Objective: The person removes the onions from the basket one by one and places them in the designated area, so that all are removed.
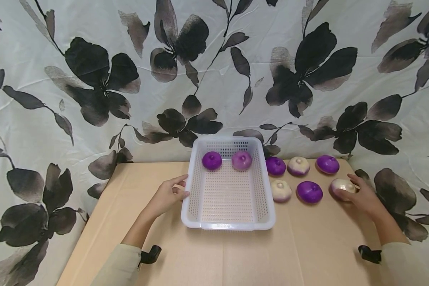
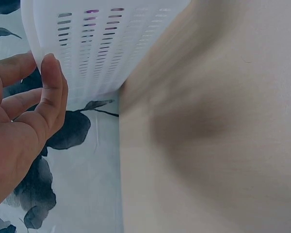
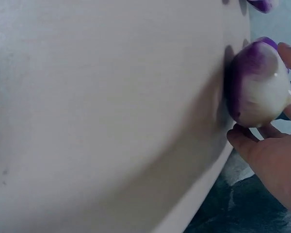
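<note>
A white perforated plastic basket stands on the table with two purple turnips, one darker and one paler, at its far end. My left hand pinches the left rim of the basket, thumb and fingers at its edge in the left wrist view. At the right, my right hand grips a white-and-purple turnip between thumb and fingers, its white side up. That turnip sits low, right at the table surface, at the end of the near row.
Between basket and right hand, more turnips lie in two rows: purple ones and white-topped ones. The light wooden table ends at a floral cloth behind and at the sides.
</note>
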The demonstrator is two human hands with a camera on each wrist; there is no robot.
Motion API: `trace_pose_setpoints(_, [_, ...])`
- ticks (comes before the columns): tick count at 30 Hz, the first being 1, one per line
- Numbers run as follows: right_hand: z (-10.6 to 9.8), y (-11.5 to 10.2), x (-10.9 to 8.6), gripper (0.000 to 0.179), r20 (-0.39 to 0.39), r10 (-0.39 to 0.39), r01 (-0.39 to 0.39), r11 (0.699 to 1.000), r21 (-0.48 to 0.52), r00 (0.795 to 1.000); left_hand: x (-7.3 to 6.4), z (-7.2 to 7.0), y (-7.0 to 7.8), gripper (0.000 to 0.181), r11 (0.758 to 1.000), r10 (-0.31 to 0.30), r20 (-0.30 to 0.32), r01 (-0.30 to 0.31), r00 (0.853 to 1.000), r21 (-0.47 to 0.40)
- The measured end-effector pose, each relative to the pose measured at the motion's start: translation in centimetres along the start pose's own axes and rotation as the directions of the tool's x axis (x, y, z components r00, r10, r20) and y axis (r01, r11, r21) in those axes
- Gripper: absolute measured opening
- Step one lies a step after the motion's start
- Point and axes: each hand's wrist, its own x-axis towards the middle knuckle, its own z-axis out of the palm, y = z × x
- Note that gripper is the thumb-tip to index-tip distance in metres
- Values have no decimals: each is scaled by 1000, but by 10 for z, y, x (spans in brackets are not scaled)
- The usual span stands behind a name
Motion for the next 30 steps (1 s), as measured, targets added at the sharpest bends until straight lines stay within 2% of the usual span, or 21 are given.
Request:
trace_pose_setpoints(5, [-9,-10,-2,97,-9,-20,20,1000,9,1000,0,0,0,65,1000,-4,-2,4,1000,7])
trace_pose_setpoints(11, [-19,-33,-3,95,-61,-112,112,994,-4,992,0,0,2,66,1000,-4,-1,4,1000,9])
trace_pose_setpoints(19, [-19,-83,-5,91,-92,-191,188,982,-33,977,0,0,0,66,1000,-7,-1,7,1000,-1])
trace_pose_setpoints(22, [-15,-105,-2,89,-81,-245,244,970,-21,966,0,-1,-1,66,1000,-7,-2,7,1000,1])
trace_pose_setpoints(30, [2,-161,12,89,-31,-334,333,942,-33,942,0,0,-2,65,1000,9,0,-9,1000,-12])
